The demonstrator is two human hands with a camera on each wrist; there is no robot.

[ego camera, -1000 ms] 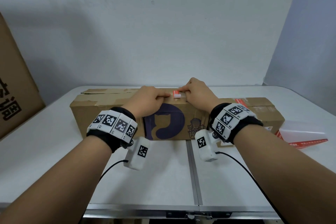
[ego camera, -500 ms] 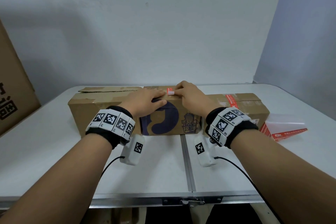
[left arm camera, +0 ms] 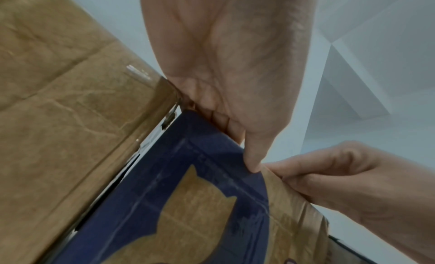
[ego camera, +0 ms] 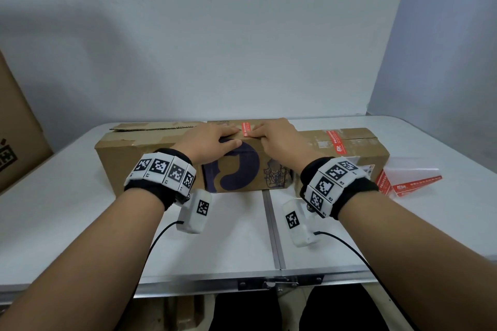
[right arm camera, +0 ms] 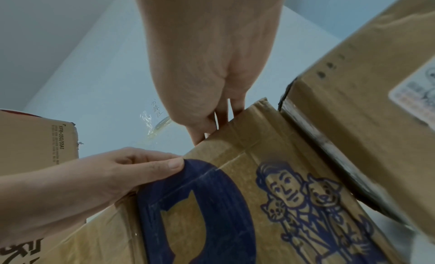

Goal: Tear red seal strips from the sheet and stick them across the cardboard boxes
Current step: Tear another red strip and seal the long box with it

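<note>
Two hands are up on the middle cardboard box (ego camera: 265,169), the one with the dark blue cat-shape print and the little line drawing on its front. It sits in a row between a plain box on the left (ego camera: 129,153) and another box on the right (ego camera: 357,148), all on the white tabletop (ego camera: 228,236). A red seal strip (ego camera: 247,129) lies on top of the middle box right at its front edge, and both hands flank it. The left hand (ego camera: 212,142) has its fingers laid fairly flat on the box top, with the thumb pressed down the front face onto the blue print. The right hand (ego camera: 279,140) mirrors it from the other side, fingers over the top edge and thumb at the front, fingertips touching the strip. Neither hand looks to be clutching anything, they're just pressing. The right-hand box already has a red strip (ego camera: 334,140) stuck across its top seam and down over the edge. Off to the right on the tabletop is the sheet of red strips (ego camera: 408,181) with its clear backing curling up. A big carton (ego camera: 16,148) stands at the far left.
</note>
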